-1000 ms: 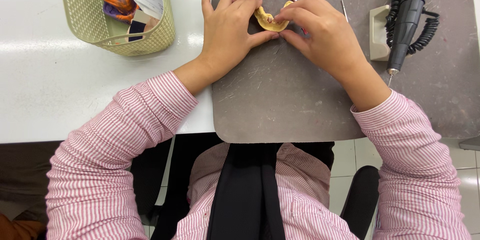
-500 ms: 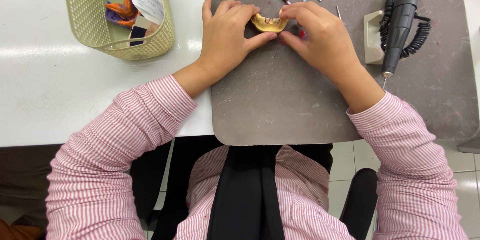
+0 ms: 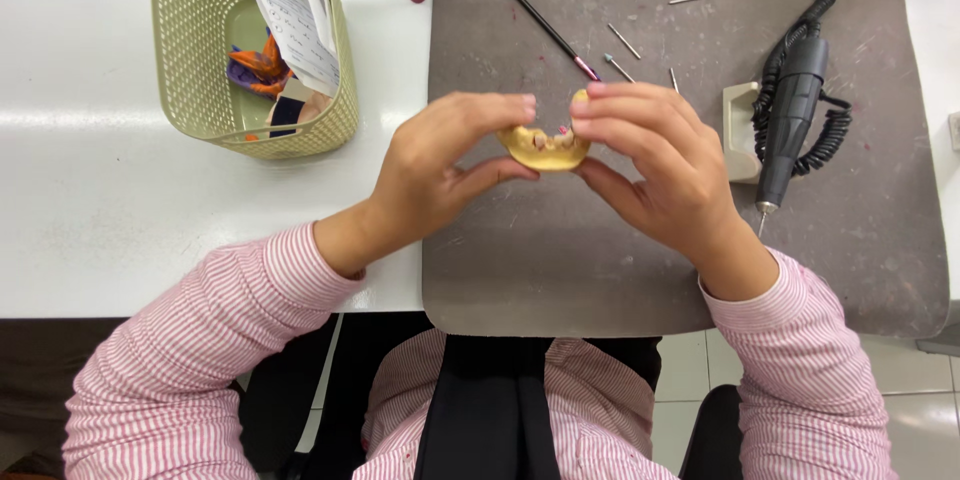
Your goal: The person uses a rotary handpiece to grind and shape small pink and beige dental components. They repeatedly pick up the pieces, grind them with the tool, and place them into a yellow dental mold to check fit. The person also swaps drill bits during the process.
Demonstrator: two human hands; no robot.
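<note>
Both hands, left hand (image 3: 440, 165) and right hand (image 3: 655, 155), pinch a yellow dental cast (image 3: 545, 148) above the grey mat (image 3: 560, 260); green basket (image 3: 195, 50) at ten o'clock.

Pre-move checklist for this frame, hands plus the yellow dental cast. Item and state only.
1. Grip on the yellow dental cast: held between left hand and right hand, fingers on both ends. Ok.
2. Cast lifted off the grey mat: seems raised above it, contact cannot be ruled out. Cannot tell.
3. Rotary handpiece parked: lies across its holder, no hand on it. Ok.
4. Loose burs on the mat: scattered close behind the hands. Not ok.
5. Thin black tool: lies on the mat, its tip near the right fingers. Cannot tell if it touches.
6. Green basket: on the white table, apart from the hands. Ok.
</note>
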